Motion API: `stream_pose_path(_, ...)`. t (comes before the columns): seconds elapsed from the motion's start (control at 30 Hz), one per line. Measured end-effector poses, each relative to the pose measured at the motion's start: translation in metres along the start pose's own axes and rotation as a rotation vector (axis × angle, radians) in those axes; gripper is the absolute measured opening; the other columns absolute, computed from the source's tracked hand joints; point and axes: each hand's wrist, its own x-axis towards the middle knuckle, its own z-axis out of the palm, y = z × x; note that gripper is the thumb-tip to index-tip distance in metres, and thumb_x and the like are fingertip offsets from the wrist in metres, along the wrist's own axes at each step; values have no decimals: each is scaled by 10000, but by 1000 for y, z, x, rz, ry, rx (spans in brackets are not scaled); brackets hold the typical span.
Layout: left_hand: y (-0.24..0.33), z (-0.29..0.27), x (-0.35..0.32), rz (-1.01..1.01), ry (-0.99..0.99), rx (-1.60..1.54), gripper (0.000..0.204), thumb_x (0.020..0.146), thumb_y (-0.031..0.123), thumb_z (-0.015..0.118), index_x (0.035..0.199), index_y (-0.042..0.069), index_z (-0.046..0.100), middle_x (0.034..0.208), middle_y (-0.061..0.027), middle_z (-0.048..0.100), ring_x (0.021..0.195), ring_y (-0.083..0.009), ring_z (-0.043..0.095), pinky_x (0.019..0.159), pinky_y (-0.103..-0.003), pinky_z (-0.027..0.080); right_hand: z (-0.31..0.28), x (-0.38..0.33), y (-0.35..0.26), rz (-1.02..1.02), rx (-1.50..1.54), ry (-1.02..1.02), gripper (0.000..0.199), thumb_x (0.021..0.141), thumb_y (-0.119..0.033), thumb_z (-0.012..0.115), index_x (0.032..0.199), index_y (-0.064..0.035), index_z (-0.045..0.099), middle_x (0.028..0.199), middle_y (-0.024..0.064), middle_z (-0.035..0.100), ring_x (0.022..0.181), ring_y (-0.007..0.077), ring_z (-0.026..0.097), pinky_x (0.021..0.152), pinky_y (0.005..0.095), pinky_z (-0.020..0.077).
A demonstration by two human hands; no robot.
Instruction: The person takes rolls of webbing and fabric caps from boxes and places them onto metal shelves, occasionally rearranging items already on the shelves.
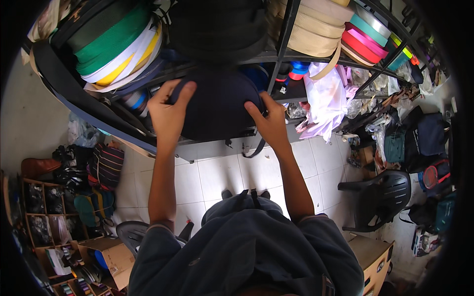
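Between my hands is a large, dark navy roll of webbing [217,106], held in front of a black shelf rack. My left hand [170,106] grips its left edge, thumb on the near face and the other fingers mostly hidden behind. On the right edge, my right hand [269,118] holds it the same way. A loose strap end [257,148] hangs below the roll by my right hand. Just above, a stack of black webbing rolls [217,29] fills the shelf.
Green, white and yellow rolls [116,49] stand at the upper left, beige rolls [313,29] and pink and red rolls [365,42] at the upper right. White plastic bags [326,98] hang off the shelf. Behind me are a black plastic chair [377,200] and a cardboard box [116,261].
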Motion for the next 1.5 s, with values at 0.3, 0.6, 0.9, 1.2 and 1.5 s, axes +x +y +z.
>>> stream_pose_path(0.3, -26, 3, -11, -143, 310, -460, 256, 872, 222, 654, 883, -34, 646, 787, -24, 626, 731, -69, 543, 693, -199, 430, 38, 0, -7, -89, 341, 156, 316, 813, -255, 693, 877, 17, 547, 714, 120, 603, 660, 172, 577, 643, 299, 457)
stream_pose_path(0.6, -16, 52, -31, -446, 627, -845, 495, 955, 482, 389, 1168, 44, 477, 1157, -108, 523, 1049, -195, 535, 910, -336, 454, 73, -7, -37, 203, 609, 337, 415, 850, -225, 655, 1134, 18, 475, 1043, 139, 578, 960, 193, 545, 859, 307, 415)
stream_pose_path(0.9, -43, -12, 4, 25, 154, -436, 478, 874, 357, 577, 1235, 72, 445, 1188, -105, 525, 1093, -220, 506, 933, -349, 396, 33, 17, -18, -26, 441, -109, 381, 773, -144, 724, 1079, 0, 549, 962, 88, 624, 899, 153, 581, 819, 284, 444)
stream_pose_path(1.2, -24, -13, 51, 53, -934, 350, 342, 731, 280, 747, 926, 12, 662, 749, -135, 661, 702, -231, 654, 678, -301, 494, 44, 28, -17, -13, 160, -409, 375, 714, -122, 772, 1013, -16, 571, 880, 66, 646, 832, 115, 601, 737, 267, 480)
stream_pose_path(1.5, -44, -16, 26, -187, -331, 30, 285, 762, 238, 733, 852, -24, 665, 696, -87, 657, 606, -130, 615, 574, -251, 483, 61, 21, -8, -76, 126, 42, 327, 801, -211, 691, 993, 18, 558, 896, 183, 635, 818, 281, 642, 730, 335, 486)
